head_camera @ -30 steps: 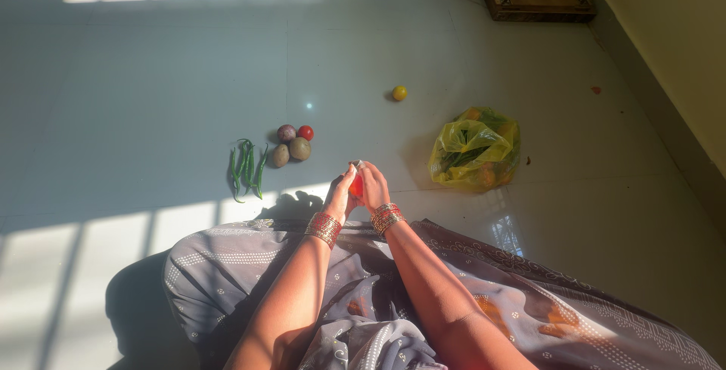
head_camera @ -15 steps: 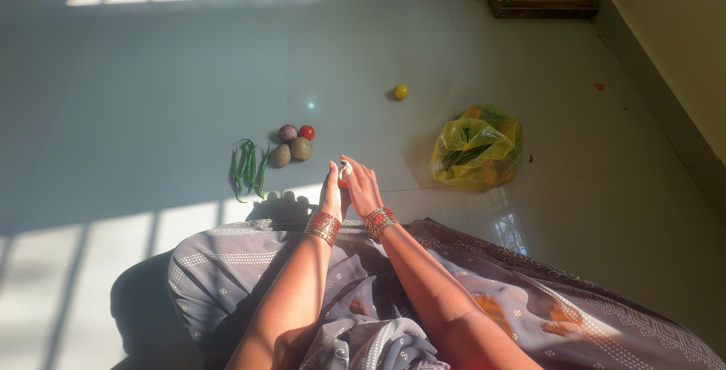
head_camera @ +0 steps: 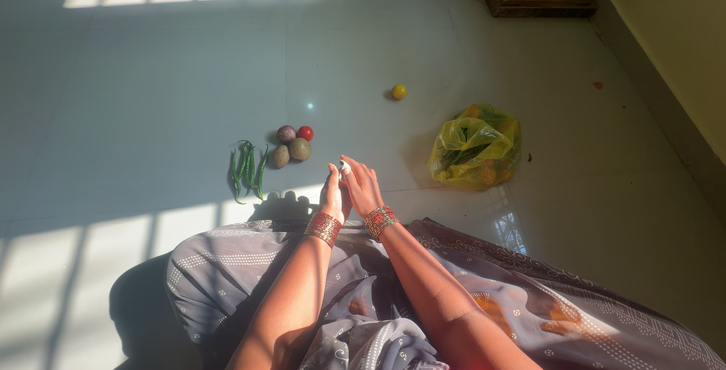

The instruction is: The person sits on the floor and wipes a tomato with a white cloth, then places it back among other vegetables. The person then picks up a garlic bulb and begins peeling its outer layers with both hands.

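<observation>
Here both hands (head_camera: 346,187) press palm to palm around a small, mostly hidden whitish object (head_camera: 344,166).

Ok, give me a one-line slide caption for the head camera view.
Seated on a tiled floor, left hand and right hand cup a small pale object beside green chillies, potatoes and a yellow bag.

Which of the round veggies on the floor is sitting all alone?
The small yellow one. It lies by itself on the floor, apart from the four round ones bunched together: the red tomato, the purple onion and two brownish ones.
</observation>
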